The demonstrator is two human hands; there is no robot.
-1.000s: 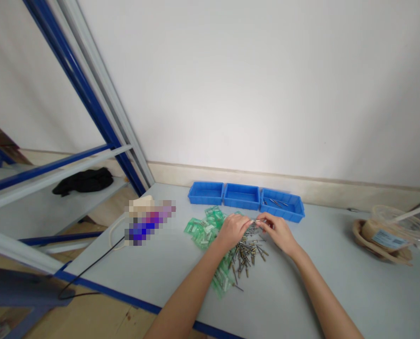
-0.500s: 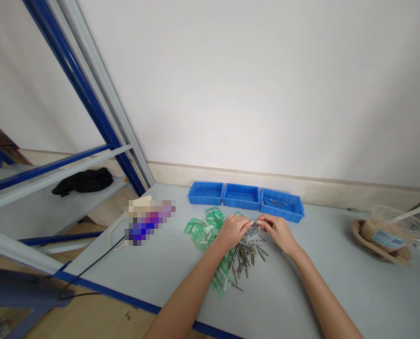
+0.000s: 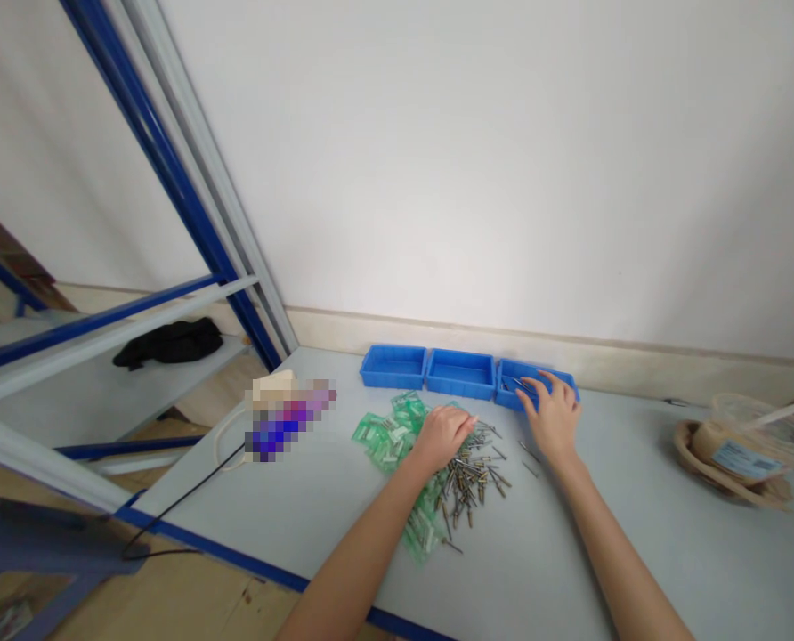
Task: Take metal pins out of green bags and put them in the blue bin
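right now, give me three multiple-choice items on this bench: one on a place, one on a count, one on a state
1. Where is the right hand?
A. at the rightmost blue bin
B. on the tape roll
C. on the black cloth

2. How many blue bins stand in the row by the wall?
A. two
B. three
C. five

3. How does the left hand lie?
A. raised off the table
B. resting on the pile of metal pins beside the green packets
C. gripping the cable

Answers: 1 A, its fingers reach over that bin's rim; 2 B, three bins sit side by side; 3 B, the palm is down at the pile's edge.
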